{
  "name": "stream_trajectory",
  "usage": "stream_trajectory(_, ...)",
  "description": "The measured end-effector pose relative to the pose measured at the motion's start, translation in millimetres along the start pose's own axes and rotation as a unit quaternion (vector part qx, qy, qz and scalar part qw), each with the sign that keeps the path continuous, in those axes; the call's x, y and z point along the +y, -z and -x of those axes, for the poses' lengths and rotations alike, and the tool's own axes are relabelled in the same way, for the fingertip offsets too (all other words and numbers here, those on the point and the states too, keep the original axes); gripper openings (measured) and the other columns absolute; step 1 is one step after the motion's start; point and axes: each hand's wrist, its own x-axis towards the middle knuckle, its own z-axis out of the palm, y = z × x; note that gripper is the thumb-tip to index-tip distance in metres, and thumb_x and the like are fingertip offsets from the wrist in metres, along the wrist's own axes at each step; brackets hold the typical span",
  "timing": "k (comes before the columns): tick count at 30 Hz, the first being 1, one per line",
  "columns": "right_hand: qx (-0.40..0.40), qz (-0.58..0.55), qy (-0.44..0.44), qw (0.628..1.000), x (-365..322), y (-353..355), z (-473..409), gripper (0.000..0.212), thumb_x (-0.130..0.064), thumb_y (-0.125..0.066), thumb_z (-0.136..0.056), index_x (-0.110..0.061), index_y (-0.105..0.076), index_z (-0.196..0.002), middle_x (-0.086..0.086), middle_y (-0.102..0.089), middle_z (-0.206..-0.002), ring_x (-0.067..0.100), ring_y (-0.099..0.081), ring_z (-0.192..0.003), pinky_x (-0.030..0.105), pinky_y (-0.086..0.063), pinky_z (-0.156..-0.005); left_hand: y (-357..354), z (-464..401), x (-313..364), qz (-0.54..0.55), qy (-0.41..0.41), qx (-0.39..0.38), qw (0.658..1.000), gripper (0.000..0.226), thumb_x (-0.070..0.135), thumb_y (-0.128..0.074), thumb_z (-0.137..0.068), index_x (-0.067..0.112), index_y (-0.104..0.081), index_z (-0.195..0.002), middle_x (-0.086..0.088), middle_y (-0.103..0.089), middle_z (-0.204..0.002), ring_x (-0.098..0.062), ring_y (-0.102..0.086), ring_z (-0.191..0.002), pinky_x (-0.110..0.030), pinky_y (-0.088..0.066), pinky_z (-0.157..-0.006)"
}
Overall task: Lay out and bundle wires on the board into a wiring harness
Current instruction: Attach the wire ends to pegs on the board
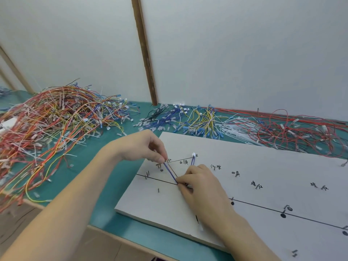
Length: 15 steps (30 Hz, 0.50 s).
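A green table [116, 147] carries the work, set against a white wall [226, 53] with a brown vertical strip [145, 53]. A white board [263, 176], marked with black lines, dots and handwritten labels and studded with small pins, lies on the near right part of the table. A large tangled heap of red, orange and yellow wires [47, 125] occupies the far left. Behind the board lie a blue and yellow wire bunch [180, 119], white cable ties [233, 129] and loose red wires [293, 129].

The left hand [145, 146] pinches the upper end of a blue wire [170, 173] between thumb and forefinger at a pin near the board's left end. The right hand [199, 185] has its fingers curled, pinching the wire's lower section against the long black line. A second blue strand rises from this hand to a white connector [193, 154].
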Motion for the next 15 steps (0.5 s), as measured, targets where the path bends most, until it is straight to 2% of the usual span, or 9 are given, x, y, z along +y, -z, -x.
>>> stream_trajectory(4, 0.016, -0.004, 0.001, 1.0, -1.6, -2.7, 1.1, 0.022, -0.026, -0.062, -0.099, -0.032, -0.075, -0.115, -0.014, -0.058, -0.088, 0.012, -0.046, -0.094, 0.029, -0.046, -0.08, 0.2, -9.2, -13.6, 0.048, 0.005, 0.029, 0.998, 0.016, 0.003, -0.081, -0.085, 0.016, -0.083, -0.094, -0.007, -0.08, -0.092, -0.021, -0.075, -0.089, -0.035, -0.059, -0.088)
stream_trajectory(11, 0.023, -0.001, 0.012, 1.0, -0.1, -3.8, 4.2, 0.02, -0.026, -0.064, -0.098, -0.032, -0.077, -0.112, -0.016, -0.056, -0.091, 0.011, -0.048, -0.095, 0.028, -0.048, -0.078, -4.7, -10.3, -32.5, 0.062, 0.005, 0.034, 0.998, 0.018, 0.001, -0.08, -0.084, 0.017, -0.084, -0.092, 0.0, -0.081, -0.091, -0.015, -0.077, -0.089, -0.023, -0.059, -0.085)
stream_trajectory(15, 0.017, 0.002, 0.015, 1.0, 0.4, -3.5, 5.1, 0.022, -0.027, -0.062, -0.098, -0.034, -0.076, -0.113, -0.016, -0.056, -0.094, 0.011, -0.048, -0.097, 0.03, -0.049, -0.079, -9.6, -3.3, -42.7, 0.08, 0.004, 0.04, 0.996, 0.02, -0.001, -0.079, -0.085, 0.018, -0.084, -0.092, -0.001, -0.081, -0.093, -0.019, -0.077, -0.093, -0.028, -0.059, -0.09)
